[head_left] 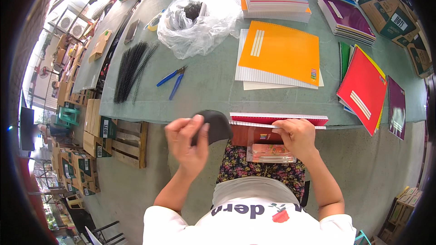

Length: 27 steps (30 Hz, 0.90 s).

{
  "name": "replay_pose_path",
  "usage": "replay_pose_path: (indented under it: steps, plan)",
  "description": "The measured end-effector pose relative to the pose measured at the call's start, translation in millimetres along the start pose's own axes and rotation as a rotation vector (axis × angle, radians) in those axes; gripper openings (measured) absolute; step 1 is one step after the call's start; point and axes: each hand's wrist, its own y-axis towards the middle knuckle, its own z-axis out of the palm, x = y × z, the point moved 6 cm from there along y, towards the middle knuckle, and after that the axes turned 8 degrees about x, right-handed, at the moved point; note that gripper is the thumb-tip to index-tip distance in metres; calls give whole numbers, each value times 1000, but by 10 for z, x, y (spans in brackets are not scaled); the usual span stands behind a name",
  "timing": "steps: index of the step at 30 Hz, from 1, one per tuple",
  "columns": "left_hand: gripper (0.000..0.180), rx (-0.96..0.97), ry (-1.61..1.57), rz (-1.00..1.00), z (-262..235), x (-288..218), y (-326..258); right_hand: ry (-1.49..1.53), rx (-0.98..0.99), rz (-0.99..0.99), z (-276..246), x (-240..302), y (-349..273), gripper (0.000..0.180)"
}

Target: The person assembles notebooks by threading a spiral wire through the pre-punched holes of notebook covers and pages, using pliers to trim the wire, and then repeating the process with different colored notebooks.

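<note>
My left hand (187, 141) is closed on a dark, rounded black thing (216, 127) with a finely ridged upper edge; its kind is unclear. It is raised at the table's front edge, by the left end of a red notebook (295, 119). My right hand (297, 137) grips that notebook near its right end, fingers bent over the edge of the pages. The notebook stands edge-up at the table's rim, with a row of holes along its pages. Below it, a clear case (272, 153) with a pink patterned item is over my lap.
Blue-handled pliers (176, 80) and black binding coils (129, 70) lie on the green table (200, 95). Behind are a plastic bag (197, 27) of coils, an orange notebook (281, 54) and a blue-topped stack (274, 0). Bound notebooks (363, 86) and cartons (390, 13) are at right.
</note>
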Motion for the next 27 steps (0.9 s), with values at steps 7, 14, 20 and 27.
replay_pose_path:
  steps: [7,14,20,27]
  plan:
    - [33,151,-28,101,160,-118,25,-10,15,10,64,-5,-69,9]
    - [33,51,3,144,90,-149,147,-28,-5,9,-14,-10,1,11]
    - [30,555,-215,152,609,-176,-184,-77,-82,-18,37,32,-19,12]
    - [27,654,-270,175,726,-345,-220,-20,-125,6,8,47,-26,11]
